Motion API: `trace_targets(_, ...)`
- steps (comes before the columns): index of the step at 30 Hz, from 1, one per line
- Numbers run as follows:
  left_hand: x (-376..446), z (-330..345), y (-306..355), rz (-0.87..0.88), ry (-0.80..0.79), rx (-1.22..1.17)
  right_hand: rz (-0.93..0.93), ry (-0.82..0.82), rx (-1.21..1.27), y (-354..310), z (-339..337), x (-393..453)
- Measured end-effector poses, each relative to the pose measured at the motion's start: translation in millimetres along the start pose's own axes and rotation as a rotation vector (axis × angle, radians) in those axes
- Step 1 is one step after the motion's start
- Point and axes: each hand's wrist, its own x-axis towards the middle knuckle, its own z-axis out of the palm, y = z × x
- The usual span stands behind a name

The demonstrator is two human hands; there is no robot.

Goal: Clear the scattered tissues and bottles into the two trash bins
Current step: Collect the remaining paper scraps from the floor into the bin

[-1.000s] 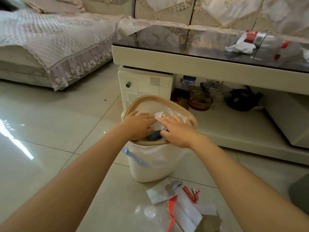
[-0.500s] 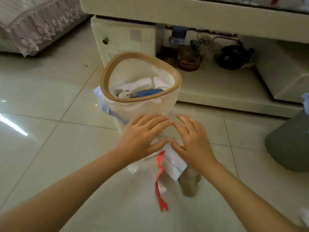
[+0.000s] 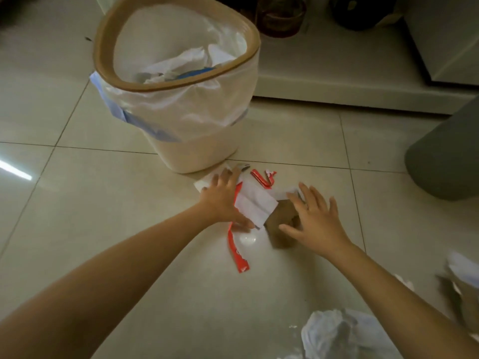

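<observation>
A white trash bin with a tan rim and a plastic liner stands on the floor, holding tissues and a blue item. Just in front of it lies a pile of scraps: white paper, a torn red wrapper and a brown cardboard piece. My left hand lies spread flat on the left side of the white paper. My right hand hovers with fingers apart over the cardboard. A crumpled white tissue lies at the bottom right. A grey bin stands at the right edge.
The low shelf of a coffee table runs behind the bins, with a dark glass bowl on it. More blurred paper scraps lie at the far right. Pale floor tiles stretch to the left.
Both hands came out of the white bin and dropped to the floor scraps in front of it. The view tilted down and closer to the floor.
</observation>
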Motion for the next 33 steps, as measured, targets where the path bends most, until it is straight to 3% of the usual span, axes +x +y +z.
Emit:
trace_targets(3, 2.1, 10.6, 6.9, 0.064, -0.024, 0.057, 0.082, -0.065, 0.117, -0.6, 10.5, 6.3)
trace_targets(6, 6.2, 20.2, 5.9, 0.171, 0.053, 0.042, 0.112, -0.109, 0.213, -6.2, 18.6, 12.4)
trace_targets(13, 16.7, 12.7, 1.1, 0.212, 0.130, 0.019, 0.078, 0.007, 0.317, -16.1, 20.9, 23.7)
trace_targets(18, 17.2, 4.2, -6.5, 0.151, 0.162, -0.192, 0.156, 0.065, 0.494, -16.9, 21.8, 25.8)
trace_targets(22, 11.4, 1.4, -1.4, 0.080, 0.251, -0.496, 0.187, 0.108, 0.648, -20.2, 24.4, 24.0)
trace_targets(27, 5.2, 5.2, 12.4, 0.138, 0.013, -0.739, 0.224, 0.118, 0.867, -29.9, 22.0, 21.7)
trace_targets(33, 15.5, 6.2, 10.9, 0.242, 0.072, -0.590, 0.365, 0.208, 1.045, -42.5, 24.0, 25.0)
